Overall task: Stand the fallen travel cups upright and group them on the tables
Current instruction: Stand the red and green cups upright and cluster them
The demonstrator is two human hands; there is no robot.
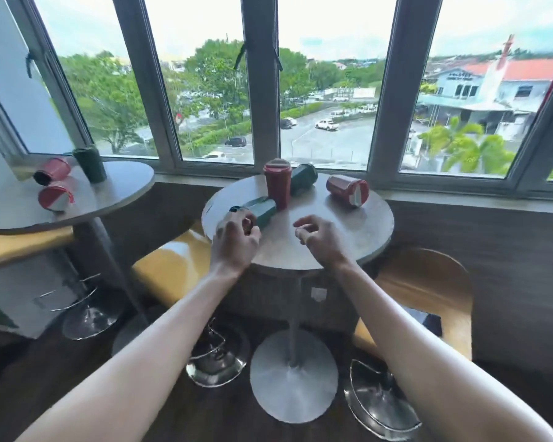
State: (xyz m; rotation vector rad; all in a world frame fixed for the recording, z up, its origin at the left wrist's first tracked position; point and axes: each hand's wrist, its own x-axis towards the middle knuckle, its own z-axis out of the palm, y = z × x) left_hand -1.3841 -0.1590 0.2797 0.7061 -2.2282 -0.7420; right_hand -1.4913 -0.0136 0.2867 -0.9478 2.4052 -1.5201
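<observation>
Head view, looking down over two bare forearms at a round table by the window. Four travel cups are on it: one red cup standing upright near the far middle, a dark green cup lying tilted just behind and beside it, a second red cup on its side toward the right, and a green cup on its side at the left edge.

On the second table, off to the left, I count three more: a green cup upright and two red ones, and, both fallen over.

The left hand is at the near end of the fallen green cup on the round table, its fingers curled around that lid end; whether they actually clamp it I cannot tell, as the frame is blurred there. The right hand hovers over bare tabletop, fingers loosely bent and apart, holding nothing, well short of the fallen red cup on the right.

Three stools stand below: two yellow and one wooden.
</observation>
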